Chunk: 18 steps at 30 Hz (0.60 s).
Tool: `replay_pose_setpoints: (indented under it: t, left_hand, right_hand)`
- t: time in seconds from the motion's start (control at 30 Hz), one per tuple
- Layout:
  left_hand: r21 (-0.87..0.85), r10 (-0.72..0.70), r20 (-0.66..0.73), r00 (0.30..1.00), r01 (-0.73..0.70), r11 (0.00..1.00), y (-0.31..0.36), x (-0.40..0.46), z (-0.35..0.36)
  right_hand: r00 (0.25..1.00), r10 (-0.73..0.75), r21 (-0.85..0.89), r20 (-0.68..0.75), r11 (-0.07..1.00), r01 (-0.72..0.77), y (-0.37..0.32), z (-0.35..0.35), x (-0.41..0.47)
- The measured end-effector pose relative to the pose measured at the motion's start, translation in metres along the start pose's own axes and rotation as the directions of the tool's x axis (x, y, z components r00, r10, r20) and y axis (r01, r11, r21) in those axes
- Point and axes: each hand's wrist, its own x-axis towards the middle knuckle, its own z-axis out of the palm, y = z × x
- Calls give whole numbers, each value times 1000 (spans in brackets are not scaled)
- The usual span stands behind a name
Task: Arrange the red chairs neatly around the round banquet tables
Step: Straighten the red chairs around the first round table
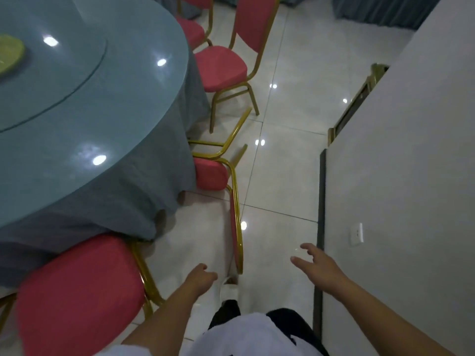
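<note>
A red chair with a gold frame [235,222] lies tipped over on the floor beside the round table [90,129], its legs pointing away from me. My left hand [200,277] hovers just short of its backrest top, fingers loosely curled, holding nothing. My right hand [314,264] reaches forward to the right of the backrest with fingers spread, empty. Another red chair [79,291] stands at the table's near edge, left of my left arm. An upright red chair [231,62] stands farther along the table, with one more red chair [190,29] behind it.
A grey wall [401,201] with a socket [356,233] runs close on the right, leaving a narrow tiled aisle [282,176]. Stacked gold frames [359,98] lean by the wall's far corner. The table's blue cloth hangs to the floor. My shoe [230,289] is below the fallen chair.
</note>
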Motion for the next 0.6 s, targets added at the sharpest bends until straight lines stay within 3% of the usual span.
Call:
replay_pose_setpoints:
  t: [0.23,0.4,0.47,0.6]
  left_hand:
    - [-98,-107,-61,992,101,990,29,33,11]
    - [-226,-248,-120,961,217,950,44,33,35]
    - [-287,-291,-124,949,246,926,45,42,52]
    - [-440,-353,-117,928,271,856,51,82,82]
  right_hand:
    - [982,-29,-112,187,992,50,-22,-28,96]
    - [924,-40,-274,379,949,154,-33,-34,172]
    - [899,-27,-392,436,894,217,-33,-33,203]
    - [874,10,-650,487,672,354,-30,-19,267]
